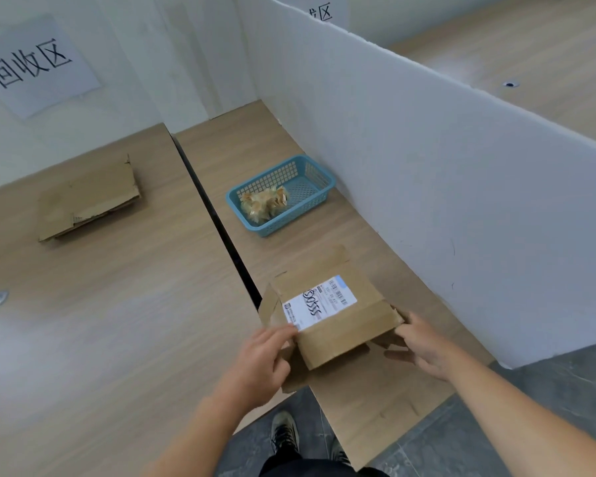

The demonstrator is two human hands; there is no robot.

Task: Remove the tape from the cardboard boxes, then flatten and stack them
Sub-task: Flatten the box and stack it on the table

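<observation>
You hold the cardboard box (341, 325) at the near edge of the right table (255, 142). Your left hand (265, 359) curls round its near-left corner. Your right hand (423, 346) takes the right end, thumb above and fingers reaching under the loose flap — I think this is so you can press it flat. The end flaps stand open, so the tape seems already off. The blue basket (291, 222) behind it keeps a crumpled tape wad (263, 203), and the flattened stack (90, 197) waits on the left table, under the wall sign (31, 65) reading 回收区. The shipping label (319, 302) has barcodes and a black marker scribble — its small print is unreadable.
</observation>
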